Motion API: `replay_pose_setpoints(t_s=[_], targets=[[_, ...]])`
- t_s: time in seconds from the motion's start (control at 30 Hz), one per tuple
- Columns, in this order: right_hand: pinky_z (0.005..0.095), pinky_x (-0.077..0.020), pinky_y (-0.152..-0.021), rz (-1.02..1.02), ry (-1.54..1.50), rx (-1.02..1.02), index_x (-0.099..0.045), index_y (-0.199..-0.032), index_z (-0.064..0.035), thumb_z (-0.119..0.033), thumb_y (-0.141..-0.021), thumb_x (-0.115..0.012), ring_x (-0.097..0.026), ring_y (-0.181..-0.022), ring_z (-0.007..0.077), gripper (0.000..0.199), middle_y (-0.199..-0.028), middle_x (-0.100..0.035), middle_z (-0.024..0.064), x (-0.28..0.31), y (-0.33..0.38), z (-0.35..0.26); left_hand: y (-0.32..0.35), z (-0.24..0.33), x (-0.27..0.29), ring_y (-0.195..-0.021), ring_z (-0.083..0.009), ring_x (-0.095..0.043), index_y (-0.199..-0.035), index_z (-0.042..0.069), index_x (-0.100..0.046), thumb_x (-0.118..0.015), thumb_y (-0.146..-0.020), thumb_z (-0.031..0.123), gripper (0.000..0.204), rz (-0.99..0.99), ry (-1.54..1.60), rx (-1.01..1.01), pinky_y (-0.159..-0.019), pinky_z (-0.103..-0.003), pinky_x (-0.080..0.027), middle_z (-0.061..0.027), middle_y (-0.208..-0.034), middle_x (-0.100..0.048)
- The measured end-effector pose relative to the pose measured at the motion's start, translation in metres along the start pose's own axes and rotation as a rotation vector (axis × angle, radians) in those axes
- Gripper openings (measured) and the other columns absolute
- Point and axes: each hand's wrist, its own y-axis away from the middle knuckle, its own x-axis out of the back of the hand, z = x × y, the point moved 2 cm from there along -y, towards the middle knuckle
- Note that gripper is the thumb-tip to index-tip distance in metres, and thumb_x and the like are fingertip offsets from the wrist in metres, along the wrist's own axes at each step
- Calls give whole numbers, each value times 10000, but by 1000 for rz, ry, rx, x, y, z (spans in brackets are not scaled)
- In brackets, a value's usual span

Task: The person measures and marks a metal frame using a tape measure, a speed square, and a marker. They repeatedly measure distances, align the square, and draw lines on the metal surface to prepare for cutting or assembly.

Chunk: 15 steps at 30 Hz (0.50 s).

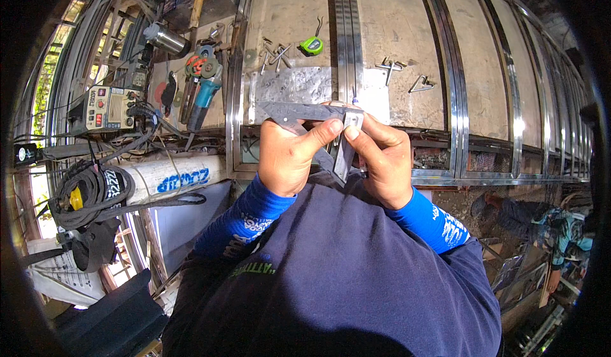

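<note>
Close before my chest, my left hand (284, 155) is closed on a flat dark-grey angled metal piece (299, 110) with a rivet-like dot, which looks like a magnetic welding square. Its thumb presses near the centre. My right hand (385, 153) pinches a short shiny metal piece (353, 121), like a cut of square tube, with thumb and fingers. The tube piece meets the right end of the dark angled piece. My fingers hide part of where they touch. Beyond my hands, a scribbled metal sheet (289, 86) lies on the bench beside a steel tube frame (347, 32).
A green tape measure (312, 45) and short tube pieces (278, 56) lie on the bench. More cut tubes (391, 68) lie to the right. An angle grinder (203, 99), a welding machine (108, 110) and coiled cable (92, 194) are at left. Another person (560, 229) is at far right.
</note>
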Motion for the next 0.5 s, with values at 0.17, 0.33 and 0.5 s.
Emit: replay_pose_setpoints(t_s=[0.17, 0.33, 0.5], targets=[[219, -487, -840, 3, -5, 23, -690, -1286, 13, -61, -971, -693, -597, -988, 73, 324, -1134, -713, 47, -1, 0, 1, 0, 0, 1, -1027, -210, -685, -1167, -23, -680, -738, -891, 3, 283, -48, -25, -6, -946, -350, -513, -116, -1096, -734], [218, -487, -833, 30, 16, 9, -688, -1294, 4, -73, -969, -699, -598, -979, 69, 335, -1127, -717, 42, -2, 2, 5, 3, 0, 1, -1003, -198, -683, -1132, -20, -698, -728, -895, 5, 240, -10, -42, 42, -926, -341, -513, -108, -1071, -734], [193, -451, -722, 18, -21, -123, -682, -1318, -17, -86, -961, -713, -552, -846, 25, 364, -1030, -715, -14, 4, 0, 14, 2, -9, 2, -884, -140, -677, -1057, -5, -720, -752, -887, 17, 174, 68, -1, 6, -814, -294, -528, -62, -983, -736]])
